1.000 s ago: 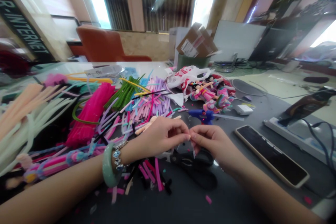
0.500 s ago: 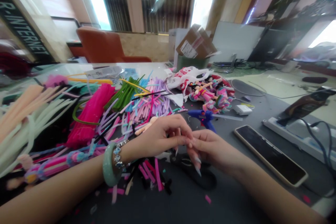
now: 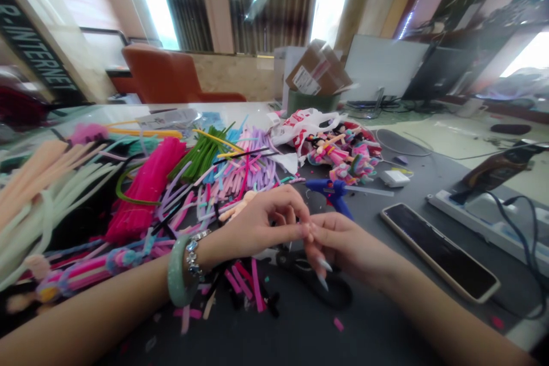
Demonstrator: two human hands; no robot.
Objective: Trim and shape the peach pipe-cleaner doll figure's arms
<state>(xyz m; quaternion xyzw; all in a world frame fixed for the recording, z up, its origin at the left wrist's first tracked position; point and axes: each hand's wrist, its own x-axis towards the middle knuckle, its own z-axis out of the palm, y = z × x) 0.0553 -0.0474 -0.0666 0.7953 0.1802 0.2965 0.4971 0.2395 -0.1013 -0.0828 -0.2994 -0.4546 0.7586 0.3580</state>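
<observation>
"Two hands are in view. State their position."

"The left hand (image 3: 263, 220) and right hand (image 3: 347, 240) meet above the table (image 3: 309, 334), the thumb and fingertips of each drawn into a pinch."

"Pinching what?"

"Cannot tell; the fingertips hide whatever may lie between them. Meeting at one point probably steadies it from both sides."

"Placement of tools?"

"The scissors (image 3: 295, 264) lie beneath the hands, partly hidden. The blue glue gun (image 3: 326, 186) lies just beyond, its grip toward the right hand, presumably for short reach."

"Materials?"

"Fuzzy stems (image 3: 146, 194) lie bundled to the left, apparently sorted by colour. Cut pieces (image 3: 258, 286) lie below the left hand. Dolls (image 3: 332, 151) are heaped behind the glue gun, likely to keep them apart from the trimmings."
</observation>
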